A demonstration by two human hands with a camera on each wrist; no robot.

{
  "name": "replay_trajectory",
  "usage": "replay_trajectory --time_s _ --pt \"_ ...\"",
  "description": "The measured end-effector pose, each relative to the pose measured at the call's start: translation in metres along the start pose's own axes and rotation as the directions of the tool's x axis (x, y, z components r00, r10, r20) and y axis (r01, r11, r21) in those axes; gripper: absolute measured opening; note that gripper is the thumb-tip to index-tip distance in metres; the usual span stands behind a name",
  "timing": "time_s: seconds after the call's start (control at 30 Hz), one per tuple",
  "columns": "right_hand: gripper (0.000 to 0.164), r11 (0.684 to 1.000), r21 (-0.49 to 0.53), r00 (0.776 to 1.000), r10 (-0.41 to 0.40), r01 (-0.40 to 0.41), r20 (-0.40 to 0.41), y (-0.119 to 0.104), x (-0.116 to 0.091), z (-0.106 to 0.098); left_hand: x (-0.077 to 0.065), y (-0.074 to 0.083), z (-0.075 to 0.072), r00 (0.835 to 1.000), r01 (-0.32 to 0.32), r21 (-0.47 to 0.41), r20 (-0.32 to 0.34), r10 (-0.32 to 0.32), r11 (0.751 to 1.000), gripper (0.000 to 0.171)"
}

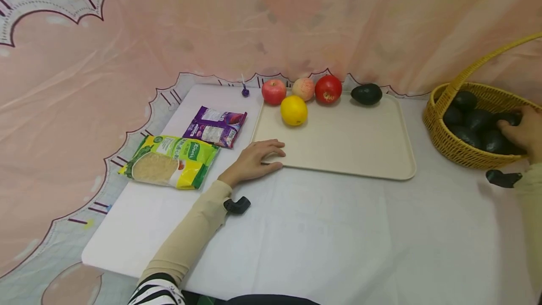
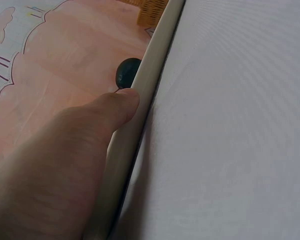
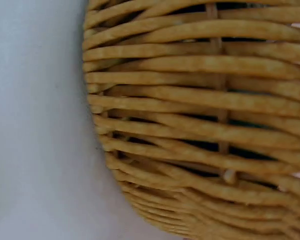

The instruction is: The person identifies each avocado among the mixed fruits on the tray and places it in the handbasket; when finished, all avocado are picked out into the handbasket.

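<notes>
At the near left corner of a cream tray (image 1: 360, 166), my left hand (image 1: 258, 159) rests with its fingers over the tray and its thumb (image 2: 125, 102) along the rim. On the right, my right hand (image 1: 527, 131) reaches into a yellow wicker basket (image 1: 442, 142) and grips a dark avocado (image 1: 510, 117) between thumb and fingers. Several more avocados (image 1: 478, 120) fill the basket around it. One avocado (image 1: 366, 94) lies at the tray's back right. The right wrist view shows only the basket's woven side (image 3: 205, 100) and white cloth; the right hand is hidden there.
A red apple (image 1: 274, 92), a pale pinkish fruit (image 1: 303, 89), a red pomegranate (image 1: 328, 89) and a yellow fruit (image 1: 294, 110) sit along the tray's back left. Left of the tray lie a purple packet (image 1: 216, 125) and a yellow-green Knorr bag (image 1: 169, 161). A small purple item (image 1: 245, 92) stands behind.
</notes>
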State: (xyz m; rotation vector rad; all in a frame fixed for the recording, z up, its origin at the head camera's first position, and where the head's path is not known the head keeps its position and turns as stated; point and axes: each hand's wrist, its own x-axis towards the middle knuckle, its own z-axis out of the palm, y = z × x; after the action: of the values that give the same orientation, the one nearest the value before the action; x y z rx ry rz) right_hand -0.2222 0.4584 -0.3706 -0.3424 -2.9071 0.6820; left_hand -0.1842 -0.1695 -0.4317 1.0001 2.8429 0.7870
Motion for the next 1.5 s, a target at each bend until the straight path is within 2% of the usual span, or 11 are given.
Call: replay_trajectory --time_s 0.1,0.23,0.33,0.43,0.57,0.67,0.83,0.97,1.13,1.33,1.5 --pt "0.055 0.997 0.074 0.997 -0.025 0.03 -0.077 0.001 -0.002 0.005 -0.001 0.0 -0.001 1.0 0.008 0.004 0.005 -0.008 1.0 0.03" --pt "0.051 0.983 0.181 0.989 0.021 0.006 -0.148 0.001 -0.008 0.009 -0.003 0.001 -0.001 1.0 0.007 -0.006 0.004 -0.007 1.0 0.03" --pt "0.039 0.952 0.304 0.977 0.028 0.039 -0.211 0.0 -0.015 0.012 -0.004 0.001 -0.001 1.0 0.007 -0.008 0.003 -0.007 1.0 0.029" --pt "0.034 0.928 0.362 0.961 0.015 0.09 -0.276 -0.004 -0.022 0.013 -0.004 0.001 0.0 1.0 0.013 -0.004 -0.001 -0.013 1.0 0.029" --pt "0.035 0.947 0.319 0.958 0.067 0.027 -0.278 -0.011 -0.031 0.013 -0.003 0.001 0.0 1.0 0.007 -0.005 -0.002 -0.007 1.0 0.029" --pt "0.037 0.947 0.322 0.95 0.11 -0.011 -0.292 -0.015 -0.037 0.015 -0.002 0.001 0.001 1.0 -0.003 -0.003 -0.002 0.003 1.0 0.029" --pt "0.031 0.913 0.384 0.895 0.05 0.14 -0.444 -0.028 -0.043 0.022 0.0 0.001 0.0 1.0 -0.009 -0.005 -0.016 0.009 1.0 0.029" --pt "0.027 0.885 0.39 0.856 -0.017 0.253 -0.517 -0.039 -0.048 0.025 0.001 0.002 -0.001 1.0 -0.011 -0.005 -0.017 0.01 1.0 0.029" --pt "0.025 0.851 0.388 0.829 -0.094 0.354 -0.551 -0.051 -0.052 0.029 0.002 0.002 -0.001 1.0 -0.012 -0.002 -0.019 0.012 1.0 0.029" --pt "0.026 0.82 0.379 0.819 -0.177 0.429 -0.545 -0.061 -0.055 0.038 0.001 0.002 -0.001 1.0 -0.014 -0.012 -0.021 0.014 1.0 0.029" --pt "0.026 0.788 0.377 0.802 -0.23 0.486 -0.552 -0.068 -0.057 0.042 0.001 0.001 -0.001 1.0 -0.01 -0.01 -0.015 0.01 1.0 0.029"
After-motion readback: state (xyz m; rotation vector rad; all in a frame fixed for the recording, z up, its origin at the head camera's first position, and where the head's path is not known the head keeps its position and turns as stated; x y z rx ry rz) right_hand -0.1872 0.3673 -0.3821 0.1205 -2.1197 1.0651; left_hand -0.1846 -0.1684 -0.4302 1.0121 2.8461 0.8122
